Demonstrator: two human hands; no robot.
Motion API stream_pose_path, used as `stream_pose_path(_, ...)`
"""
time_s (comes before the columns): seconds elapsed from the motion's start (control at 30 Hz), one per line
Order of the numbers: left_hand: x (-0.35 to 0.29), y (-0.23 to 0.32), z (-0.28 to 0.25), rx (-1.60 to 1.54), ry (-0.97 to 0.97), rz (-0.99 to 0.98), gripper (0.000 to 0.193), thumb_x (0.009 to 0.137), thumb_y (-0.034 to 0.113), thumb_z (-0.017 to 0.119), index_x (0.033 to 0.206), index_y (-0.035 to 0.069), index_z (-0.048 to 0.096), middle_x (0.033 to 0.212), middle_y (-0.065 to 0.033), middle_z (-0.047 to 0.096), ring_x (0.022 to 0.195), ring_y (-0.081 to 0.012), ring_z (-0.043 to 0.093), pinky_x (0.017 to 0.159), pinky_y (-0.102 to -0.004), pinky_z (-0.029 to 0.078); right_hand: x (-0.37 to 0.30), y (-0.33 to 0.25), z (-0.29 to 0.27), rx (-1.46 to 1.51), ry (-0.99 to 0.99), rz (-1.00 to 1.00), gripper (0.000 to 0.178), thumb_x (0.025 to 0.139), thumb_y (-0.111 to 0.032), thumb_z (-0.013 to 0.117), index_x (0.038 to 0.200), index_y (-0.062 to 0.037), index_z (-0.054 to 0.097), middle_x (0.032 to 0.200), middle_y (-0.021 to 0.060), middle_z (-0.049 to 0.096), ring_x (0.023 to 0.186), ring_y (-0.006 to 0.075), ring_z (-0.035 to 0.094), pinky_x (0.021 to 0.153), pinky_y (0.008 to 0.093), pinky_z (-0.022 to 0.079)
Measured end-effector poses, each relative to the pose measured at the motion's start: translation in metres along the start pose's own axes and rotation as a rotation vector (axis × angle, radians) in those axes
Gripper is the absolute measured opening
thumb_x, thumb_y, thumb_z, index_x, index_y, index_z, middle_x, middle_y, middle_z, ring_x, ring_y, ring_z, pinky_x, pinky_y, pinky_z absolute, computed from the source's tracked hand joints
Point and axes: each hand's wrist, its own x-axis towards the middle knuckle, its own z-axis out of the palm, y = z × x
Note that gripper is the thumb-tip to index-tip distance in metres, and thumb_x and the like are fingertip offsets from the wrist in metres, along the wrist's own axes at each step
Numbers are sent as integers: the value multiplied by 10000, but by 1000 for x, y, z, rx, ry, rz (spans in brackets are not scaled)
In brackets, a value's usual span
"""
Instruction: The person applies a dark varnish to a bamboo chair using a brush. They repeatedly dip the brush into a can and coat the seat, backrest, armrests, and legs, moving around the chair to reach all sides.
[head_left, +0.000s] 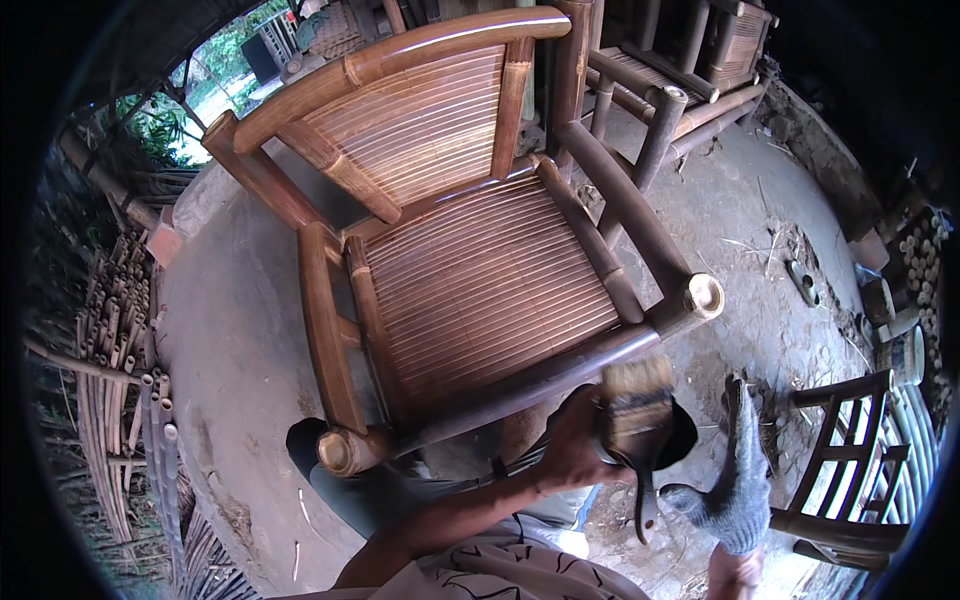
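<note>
A broad paintbrush (637, 405) with pale bristles pointing up and a dark handle hanging down is gripped at its side by my bare left hand (575, 445). That hand is just below the front rail of a glossy brown bamboo armchair (490, 290). The chair has a slatted seat and back, and its front right arm post rises above the brush. My right hand (735, 480), in a grey knitted glove, is to the right of the brush. Its fingers stretch upward with the thumb apart, holding nothing. A dark rounded shape behind the brush is partly hidden.
More bamboo furniture (690, 110) stands at the back right. A smaller slatted bamboo piece (850, 470) is at the right. Bundled bamboo poles (110, 350) line the left side. A small object like a sandal (803, 283) lies on the concrete floor (230, 330).
</note>
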Motion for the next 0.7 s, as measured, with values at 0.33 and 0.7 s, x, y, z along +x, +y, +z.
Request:
stream_pose_path(0.33,-16,-86,112,54,-188,149,879,697,254,892,1408,-7,446,1403,-190,506,1312,-306,493,1132,-396,370,-62,44,83,-167,74,489,1206,635,-267,885,1521,99,153,1357,319,485,1212,448,534,1027,471,440)
stream_pose_path(0.7,-57,-10,34,100,-506,-165,870,805,371,812,1425,-82,405,1406,-285,477,1312,-366,497,1122,-417,403,-163,170,213,-196,87,913,1171,616,-273,863,1514,77,198,1234,292,583,1119,454,573,976,491,474)
